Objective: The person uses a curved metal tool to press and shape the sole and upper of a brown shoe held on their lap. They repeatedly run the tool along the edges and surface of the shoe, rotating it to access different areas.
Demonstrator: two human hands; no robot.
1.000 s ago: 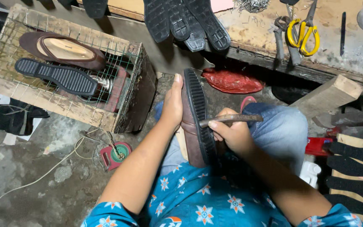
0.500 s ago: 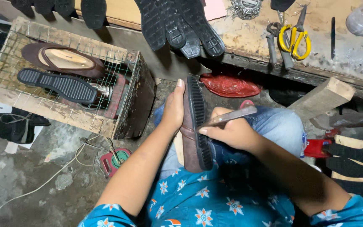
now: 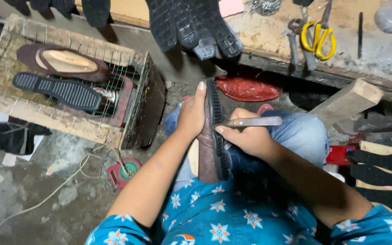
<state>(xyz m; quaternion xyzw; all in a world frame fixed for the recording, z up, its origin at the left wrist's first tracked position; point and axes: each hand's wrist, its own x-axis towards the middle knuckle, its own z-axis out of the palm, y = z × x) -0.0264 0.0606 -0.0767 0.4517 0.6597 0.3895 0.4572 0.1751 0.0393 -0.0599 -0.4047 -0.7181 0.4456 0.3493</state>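
Head view: shoe (image 3: pixel 212 136) stands on edge on the lap, dead centre, ridged black sole facing 3 o'clock. Left hand (image 3: pixel 191 115) lies flat against the brown upper at its 9 o'clock side, fingers together, tips reaching the toe end at 12. Right hand (image 3: pixel 248 136) is curled tight around a metal blade tool (image 3: pixel 255 121), thumb pressing its near end to the sole edge. Risk, as I judge it: blade slips along the sole seam and nicks the bracing left fingers, since they sit just across the shoe. Wire crate (image 3: pixel 132 127) at 10 o'clock, yellow scissors (image 3: pixel 318 41) at 1.
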